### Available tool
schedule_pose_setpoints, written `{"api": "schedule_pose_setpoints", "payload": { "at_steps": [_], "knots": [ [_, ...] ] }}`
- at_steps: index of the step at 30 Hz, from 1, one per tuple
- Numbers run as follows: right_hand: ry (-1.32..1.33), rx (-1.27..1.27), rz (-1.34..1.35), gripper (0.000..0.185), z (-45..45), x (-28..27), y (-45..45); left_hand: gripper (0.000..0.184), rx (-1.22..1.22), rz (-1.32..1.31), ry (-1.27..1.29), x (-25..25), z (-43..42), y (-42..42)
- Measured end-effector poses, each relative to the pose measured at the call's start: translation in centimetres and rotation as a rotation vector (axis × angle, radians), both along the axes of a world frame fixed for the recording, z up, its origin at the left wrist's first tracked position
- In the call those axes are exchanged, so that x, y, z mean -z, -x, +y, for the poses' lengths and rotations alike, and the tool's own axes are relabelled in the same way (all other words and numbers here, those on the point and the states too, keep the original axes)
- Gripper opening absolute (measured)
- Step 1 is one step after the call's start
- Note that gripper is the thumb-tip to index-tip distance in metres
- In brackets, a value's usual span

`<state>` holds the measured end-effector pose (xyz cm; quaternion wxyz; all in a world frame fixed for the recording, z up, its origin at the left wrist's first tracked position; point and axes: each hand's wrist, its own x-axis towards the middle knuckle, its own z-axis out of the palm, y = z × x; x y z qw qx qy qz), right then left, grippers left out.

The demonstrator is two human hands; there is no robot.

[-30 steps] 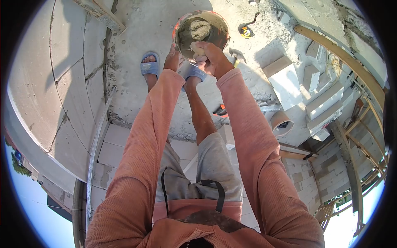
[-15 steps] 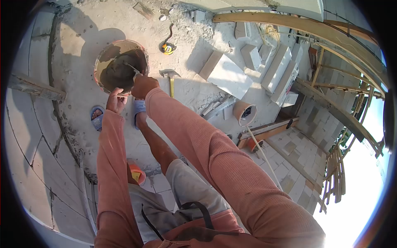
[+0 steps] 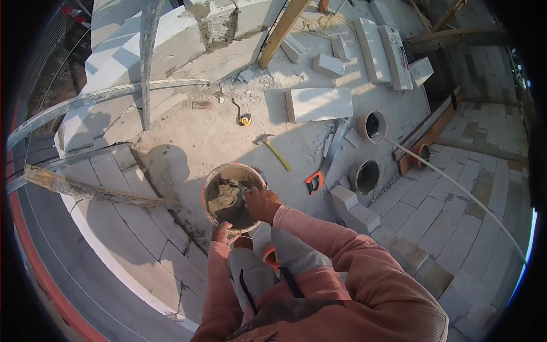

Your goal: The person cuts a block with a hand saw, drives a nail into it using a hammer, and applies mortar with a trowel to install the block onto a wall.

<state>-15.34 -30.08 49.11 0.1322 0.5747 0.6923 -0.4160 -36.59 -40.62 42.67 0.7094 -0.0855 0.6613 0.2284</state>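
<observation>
A round bucket (image 3: 232,166) stands in front of my legs with wet grey mortar (image 3: 232,215) inside. My right hand (image 3: 262,204) is closed around the handle of a trowel over the right side of the bucket. A lump of mortar (image 3: 224,196) covers the blade, so most of the metal is hidden. My left hand (image 3: 223,232) grips the near rim of the bucket, its fingers curled at the edge.
On the floor ahead lie a hammer (image 3: 274,152), a tape measure (image 3: 245,119) and a handsaw (image 3: 315,180). A large white block (image 3: 320,105) rests beyond them. Two more buckets (image 3: 365,176) stand to the right. A wooden prop (image 3: 108,191) leans across the left wall.
My view has swung upward and left. The bucket now sits closer to my body. Mortar is heaped on the trowel, which earlier reached into the mix; my left hand remains at the rim.
</observation>
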Motion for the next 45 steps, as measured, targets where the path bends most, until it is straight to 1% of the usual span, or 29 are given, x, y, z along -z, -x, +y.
{"api": "schedule_pose_setpoints", "payload": {
  "at_steps": [1,2,4,6,7,8,9,10,12,13,15,16,17,19,21,23,24,27,29,30,31,33,34,35,36,38,39,42,45],
  "knots": [
    [0.064,0.039,0.034,0.028,-1.6,-2.8,0.3,0.037,0.031,-0.008,0.026,-1.7,-0.8,0.7],
    [0.093,0.045,0.085,0.032,-3.3,-4.8,0.2,0.036,0.057,-0.018,0.051,-2.3,-1.6,1.6],
    [0.132,0.062,0.179,0.039,-6.6,-8.0,0.4,0.041,0.438,0.086,-0.535,-1.9,-5.4,5.2],
    [0.143,0.067,0.243,0.042,-8.4,-10.4,-0.4,0.047,0.476,0.061,-0.649,-5.4,-4.1,5.4],
    [0.166,0.070,0.267,0.045,-8.3,-12.1,-1.6,0.049,0.323,0.002,-0.459,-10.0,-2.1,3.8],
    [0.167,0.124,0.278,0.043,-7.9,-13.8,-3.0,0.052,0.163,-0.051,-0.263,-13.5,-1.2,2.7],
    [0.171,0.172,0.288,0.041,-7.2,-15.5,-4.6,0.056,0.132,-0.053,-0.257,-14.6,-1.5,2.9],
    [0.173,0.210,0.295,0.039,-7.1,-16.7,-6.0,0.055,0.149,-0.017,-0.281,-16.1,-1.4,2.1],
    [0.012,0.269,0.278,0.040,-8.6,-17.4,-7.5,0.054,0.152,0.070,-0.326,-19.3,-1.3,0.7],
    [-0.079,0.287,0.270,0.041,-8.4,-17.7,-8.2,0.056,0.200,0.092,-0.347,-19.8,-0.7,-0.1],
    [-0.091,0.265,0.260,0.041,-9.4,-19.7,-8.2,0.058,0.271,0.154,-0.354,-20.8,-1.4,-0.6],
    [-0.119,0.244,0.244,0.041,-8.9,-20.6,-8.7,0.057,0.246,0.182,-0.364,-22.2,-1.0,-2.3],
    [-0.018,0.180,0.181,0.041,-8.6,-22.2,-8.6,0.056,0.221,0.205,-0.371,-23.5,-0.8,-4.1],
    [-0.137,0.086,0.283,0.044,-8.7,-25.1,-10.5,0.053,0.031,0.069,-0.457,-21.4,-1.5,-5.5],
    [-0.265,-0.021,0.360,0.046,-6.7,-26.7,-12.9,0.049,-0.127,0.046,-0.537,-25.7,-0.3,-9.2],
    [-0.365,-0.102,0.417,0.049,-5.2,-27.9,-15.2,0.048,-0.265,0.046,-0.538,-26.6,-1.1,-11.1],
    [-0.355,-0.108,0.392,0.049,-4.4,-28.7,-15.4,0.048,-0.316,0.039,-0.547,-26.9,-0.9,-11.4],
    [-0.367,-0.112,0.269,0.048,-3.2,-31.2,-14.8,0.046,-0.378,0.042,-0.645,-28.7,-1.1,-12.6],
    [-0.337,-0.206,0.270,0.049,-4.0,-31.5,-13.2,0.047,-0.377,0.139,-0.596,-29.5,-1.6,-13.1],
    [-0.331,-0.260,0.277,0.050,-3.5,-31.7,-12.6,0.047,-0.381,0.193,-0.580,-29.7,-1.4,-13.0],
    [-0.330,-0.301,0.379,0.050,-2.9,-32.2,-12.5,0.047,-0.411,0.205,-0.605,-29.9,-1.7,-12.5],
    [-0.320,-0.346,0.382,0.049,-1.5,-33.5,-12.0,0.047,-0.456,0.223,-0.642,-30.1,-3.0,-11.5],
    [-0.316,-0.368,0.388,0.049,-0.9,-33.9,-11.4,0.050,-0.473,0.252,-0.632,-30.1,-3.3,-10.9],
    [-0.322,-0.347,0.431,0.049,-0.6,-33.2,-10.8,0.053,-0.490,0.284,-0.620,-30.2,-3.7,-10.3],
    [-0.333,-0.374,0.402,0.049,-0.8,-32.7,-10.0,0.055,-0.509,0.316,-0.606,-30.1,-4.2,-9.7],
    [-0.362,-0.418,0.342,0.048,-1.4,-32.3,-8.1,0.055,-0.560,0.290,-0.634,-29.2,-4.7,-8.5],
    [-0.311,-0.468,0.296,0.049,-1.7,-33.6,-6.9,0.055,-0.578,0.277,-0.647,-29.2,-4.8,-7.8],
    [-0.245,-0.481,0.389,0.048,-1.5,-33.6,-4.7,0.046,-0.644,0.215,-0.582,-29.5,-6.0,-6.1],
    [-0.328,-0.368,0.402,0.049,-2.0,-32.1,-2.2,0.044,-0.735,0.263,-0.581,-31.2,-6.7,-5.2]
  ]
}}
